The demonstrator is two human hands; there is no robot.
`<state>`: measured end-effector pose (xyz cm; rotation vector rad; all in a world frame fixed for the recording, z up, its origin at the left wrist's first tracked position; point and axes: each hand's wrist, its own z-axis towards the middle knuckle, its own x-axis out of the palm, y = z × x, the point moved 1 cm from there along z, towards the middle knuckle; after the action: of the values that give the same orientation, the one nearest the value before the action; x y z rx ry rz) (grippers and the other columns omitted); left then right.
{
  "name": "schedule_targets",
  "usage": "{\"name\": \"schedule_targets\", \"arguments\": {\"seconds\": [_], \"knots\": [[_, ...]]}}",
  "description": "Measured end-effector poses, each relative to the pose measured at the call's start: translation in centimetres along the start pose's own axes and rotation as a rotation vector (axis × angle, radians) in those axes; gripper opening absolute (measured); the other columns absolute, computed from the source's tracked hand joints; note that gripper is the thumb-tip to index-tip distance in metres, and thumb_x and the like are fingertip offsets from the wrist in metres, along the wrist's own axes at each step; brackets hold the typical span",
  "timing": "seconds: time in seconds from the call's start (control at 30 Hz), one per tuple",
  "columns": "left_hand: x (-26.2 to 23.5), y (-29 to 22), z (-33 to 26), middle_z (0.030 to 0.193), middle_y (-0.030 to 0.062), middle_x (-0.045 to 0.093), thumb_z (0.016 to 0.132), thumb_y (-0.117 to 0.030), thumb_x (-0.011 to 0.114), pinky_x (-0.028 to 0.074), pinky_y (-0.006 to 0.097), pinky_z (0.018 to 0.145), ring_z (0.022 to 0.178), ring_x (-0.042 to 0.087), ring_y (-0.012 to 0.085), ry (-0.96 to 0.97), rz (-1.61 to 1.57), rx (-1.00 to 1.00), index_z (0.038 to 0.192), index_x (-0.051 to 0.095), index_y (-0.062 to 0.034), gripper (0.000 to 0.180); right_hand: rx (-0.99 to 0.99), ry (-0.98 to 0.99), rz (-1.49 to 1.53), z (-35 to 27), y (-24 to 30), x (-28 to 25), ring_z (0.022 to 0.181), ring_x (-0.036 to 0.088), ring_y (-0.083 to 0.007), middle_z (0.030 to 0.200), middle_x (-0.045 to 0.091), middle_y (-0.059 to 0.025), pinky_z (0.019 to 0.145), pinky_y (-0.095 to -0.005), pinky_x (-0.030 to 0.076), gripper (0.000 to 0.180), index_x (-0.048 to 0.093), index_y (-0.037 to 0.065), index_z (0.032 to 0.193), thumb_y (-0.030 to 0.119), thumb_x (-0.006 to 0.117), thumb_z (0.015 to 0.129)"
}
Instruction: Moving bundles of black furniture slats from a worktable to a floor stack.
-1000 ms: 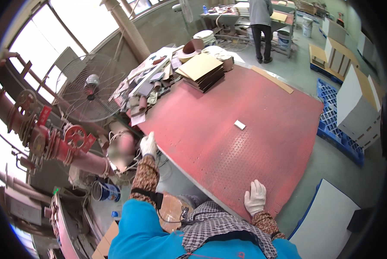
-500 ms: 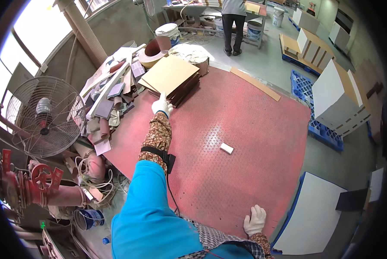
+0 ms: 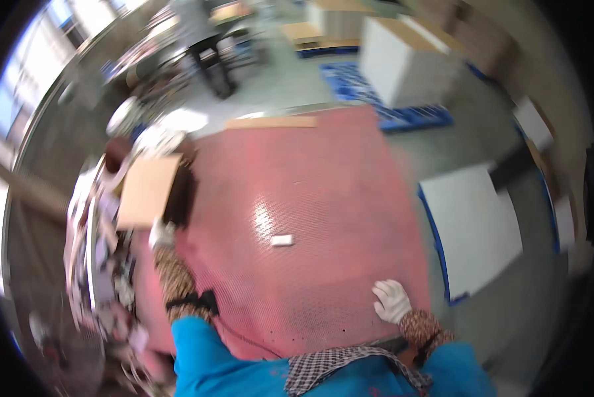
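My left hand [image 3: 161, 235], in a white glove, touches the near edge of a stack of tan boards [image 3: 149, 192] at the left of the red textured table surface [image 3: 323, 178]. Motion blur smears its fingers, so their grip on the boards is unclear. A small white block [image 3: 282, 240] lies alone on the red surface, between my hands and apart from both. At the near right edge rests my right hand [image 3: 391, 301], also gloved, fingers spread and slightly bent, holding nothing.
Scraps and sanding pieces [image 3: 101, 251] crowd the left edge. A tan strip [image 3: 270, 122] lies along the far edge. Beyond are a blue pallet [image 3: 416, 119], white panels [image 3: 396, 63] and a person [image 3: 204, 46]. A large white board [image 3: 472, 231] is low at the right.
My view has swung to the right, so the stack and my left hand now appear farther left. My left hand stays at the stack's near edge; my right hand remains on the red surface.
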<state>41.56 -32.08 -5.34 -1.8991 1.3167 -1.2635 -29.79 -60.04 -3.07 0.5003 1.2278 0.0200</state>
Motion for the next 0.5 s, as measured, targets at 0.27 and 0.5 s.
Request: {"name": "schedule_targets", "arguments": {"seconds": [0.27,0.5], "knots": [[1.0,1.7,-10.6,0.125,0.0223,0.062,0.098,-0.007,0.057,0.058,0.037,0.097,0.114,0.06,0.0304,0.477,-0.163,0.005,0.127,0.055,0.0091,0.033,0.031,-0.105,0.062,-3.7,-2.2,1.0,0.117,0.056,-0.0367,0.13,0.057,-0.0167,0.104,-0.0495,0.046,0.049,0.06,0.001,0.123,0.018,0.071,0.079],[-0.1,4.0,-24.3,0.134,0.0208,0.061,0.098,-0.008,0.058,0.054,0.039,0.104,0.127,0.058,0.0292,0.69,-0.29,-0.058,0.132,0.052,0.0104,0.04,-0.035,-0.175,0.116,-2.9,-2.2,3.3,0.114,0.058,-0.0355,0.126,0.059,-0.0156,0.101,-0.0484,0.046,0.045,0.063,0.002,0.116,0.018,0.069,0.075]]}}
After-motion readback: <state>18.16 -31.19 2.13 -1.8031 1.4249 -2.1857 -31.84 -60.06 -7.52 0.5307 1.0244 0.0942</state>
